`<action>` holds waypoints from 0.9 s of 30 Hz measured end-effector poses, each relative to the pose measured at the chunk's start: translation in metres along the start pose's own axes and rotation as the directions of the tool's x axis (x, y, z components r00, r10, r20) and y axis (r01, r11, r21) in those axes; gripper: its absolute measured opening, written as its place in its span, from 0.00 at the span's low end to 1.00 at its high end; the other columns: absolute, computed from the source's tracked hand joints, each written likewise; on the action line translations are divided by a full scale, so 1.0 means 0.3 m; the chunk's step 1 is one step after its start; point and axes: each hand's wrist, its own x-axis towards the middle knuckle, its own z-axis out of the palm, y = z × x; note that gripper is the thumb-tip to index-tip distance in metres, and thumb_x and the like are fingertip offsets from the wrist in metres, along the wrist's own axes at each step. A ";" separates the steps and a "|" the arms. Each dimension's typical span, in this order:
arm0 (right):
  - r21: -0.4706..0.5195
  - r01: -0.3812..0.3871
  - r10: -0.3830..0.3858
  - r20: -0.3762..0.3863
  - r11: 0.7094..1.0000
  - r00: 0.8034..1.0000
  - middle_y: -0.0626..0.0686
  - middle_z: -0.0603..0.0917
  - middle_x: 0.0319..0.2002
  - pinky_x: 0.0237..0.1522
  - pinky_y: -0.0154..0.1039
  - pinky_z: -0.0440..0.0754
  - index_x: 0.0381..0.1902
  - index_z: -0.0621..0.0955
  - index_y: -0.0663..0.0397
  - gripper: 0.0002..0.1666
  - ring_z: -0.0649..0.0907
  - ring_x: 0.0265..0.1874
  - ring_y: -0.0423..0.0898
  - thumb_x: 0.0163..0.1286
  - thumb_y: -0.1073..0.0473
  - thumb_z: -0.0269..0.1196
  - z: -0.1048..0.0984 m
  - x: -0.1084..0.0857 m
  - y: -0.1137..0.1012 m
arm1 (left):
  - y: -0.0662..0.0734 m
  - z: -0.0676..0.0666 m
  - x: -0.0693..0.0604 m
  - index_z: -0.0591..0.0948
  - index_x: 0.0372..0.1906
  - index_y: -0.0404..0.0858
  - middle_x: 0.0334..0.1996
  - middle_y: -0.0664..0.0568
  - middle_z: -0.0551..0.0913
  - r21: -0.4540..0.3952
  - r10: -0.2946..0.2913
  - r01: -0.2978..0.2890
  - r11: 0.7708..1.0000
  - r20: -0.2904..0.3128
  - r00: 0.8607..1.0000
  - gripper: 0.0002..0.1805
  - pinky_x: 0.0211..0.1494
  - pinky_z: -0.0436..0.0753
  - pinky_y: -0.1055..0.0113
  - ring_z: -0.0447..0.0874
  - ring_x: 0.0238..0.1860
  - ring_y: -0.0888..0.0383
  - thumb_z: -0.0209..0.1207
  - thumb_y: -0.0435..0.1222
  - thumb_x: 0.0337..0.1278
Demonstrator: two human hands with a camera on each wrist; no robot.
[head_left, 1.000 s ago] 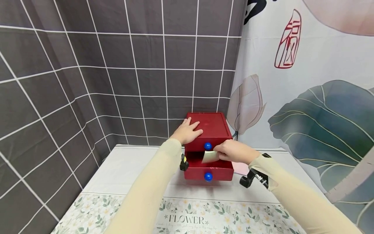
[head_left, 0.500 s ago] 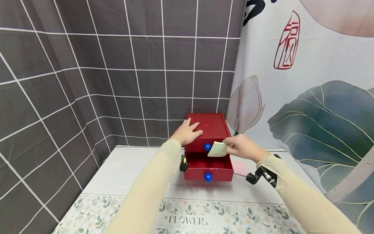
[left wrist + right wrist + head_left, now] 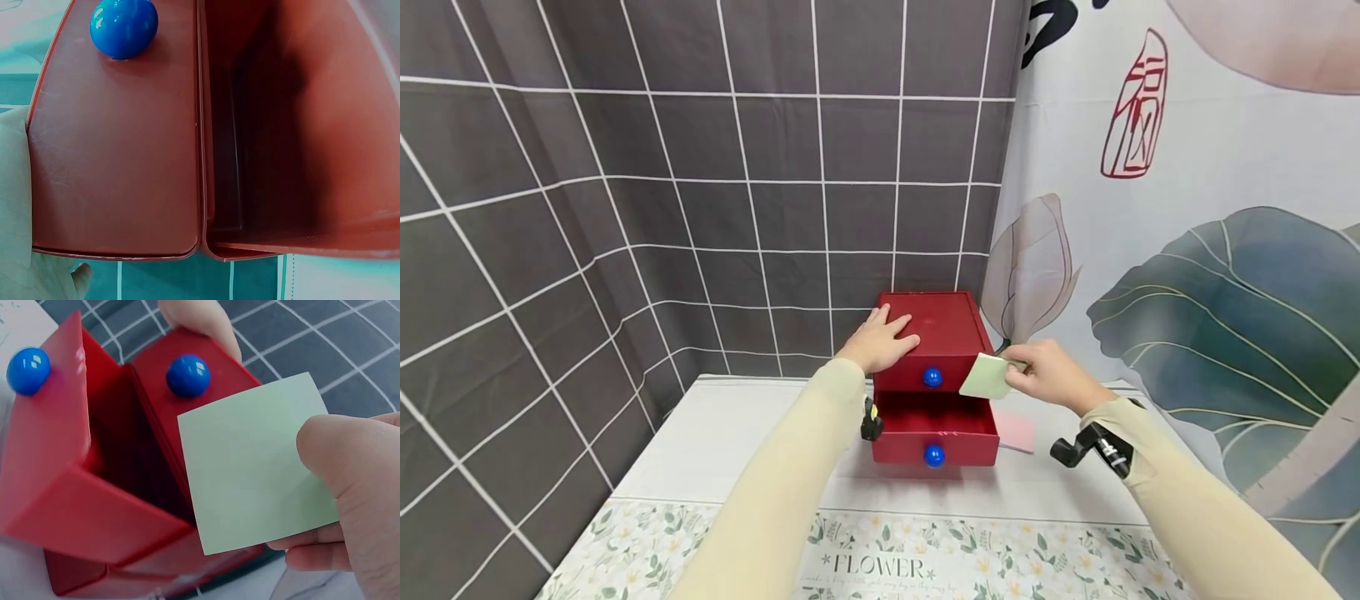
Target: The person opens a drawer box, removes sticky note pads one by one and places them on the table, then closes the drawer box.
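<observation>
Dark grey cloth with white grid lines (image 3: 700, 133) is covering the far and left sides, while a white cloth printed with leaves (image 3: 1052, 125) is hanging on the right. Below them a white tabletop (image 3: 722, 437) is spreading out, its near part showing a floral print. A red cabinet (image 3: 936, 325) is standing toward the far side, its lower drawer (image 3: 910, 447) sticking out open toward the near side. The right hand (image 3: 1052, 375) is pinching between thumb and fingers; the left hand (image 3: 878, 340) is resting, fingers spread, on the left of the cabinet's top. A pink paper (image 3: 1017, 432) is lying just right of the drawer. The pale green note (image 3: 250, 469) is hanging in the right hand's pinch, before the cabinet's right front corner. Two blue knobs (image 3: 932, 377) are marking the drawer fronts.
</observation>
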 end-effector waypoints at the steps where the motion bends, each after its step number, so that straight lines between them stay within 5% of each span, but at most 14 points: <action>1: -0.007 -0.010 0.010 -0.002 1.000 1.000 0.38 0.79 0.20 0.17 0.27 0.69 0.29 0.85 0.50 0.12 0.69 0.16 0.29 0.52 0.71 0.61 -0.002 -0.008 0.007 | 0.000 0.001 0.001 0.60 0.80 0.52 0.82 0.42 0.46 -0.004 0.000 0.000 1.000 0.001 1.000 0.37 0.80 0.49 0.48 0.37 0.82 0.44 0.44 0.60 0.71; 9: -0.039 -0.105 0.106 0.030 0.994 0.994 0.35 0.74 0.18 0.19 0.31 0.68 0.25 0.82 0.46 0.11 0.68 0.17 0.32 0.53 0.70 0.60 -0.023 -0.066 0.056 | -0.003 0.007 0.005 0.60 0.80 0.53 0.82 0.43 0.46 0.001 -0.005 0.005 1.000 -0.004 1.000 0.37 0.80 0.49 0.47 0.37 0.82 0.44 0.44 0.60 0.71; 19: -0.085 -0.300 0.307 0.085 0.950 0.948 0.40 0.82 0.23 0.25 0.36 0.74 0.31 0.86 0.49 0.11 0.74 0.20 0.37 0.57 0.68 0.60 -0.011 -0.147 0.125 | -0.005 0.008 0.010 0.60 0.80 0.53 0.82 0.43 0.46 -0.008 -0.002 0.001 1.000 -0.008 1.000 0.37 0.80 0.50 0.47 0.37 0.82 0.44 0.45 0.60 0.71; 27: -0.140 -0.301 0.320 0.147 0.943 0.936 0.42 0.85 0.24 0.26 0.39 0.78 0.33 0.87 0.54 0.09 0.76 0.21 0.37 0.59 0.67 0.61 0.028 -0.181 0.157 | -0.001 0.006 0.002 0.60 0.80 0.53 0.82 0.43 0.46 0.003 -0.010 0.010 1.000 -0.013 1.000 0.37 0.80 0.50 0.47 0.38 0.82 0.45 0.44 0.60 0.71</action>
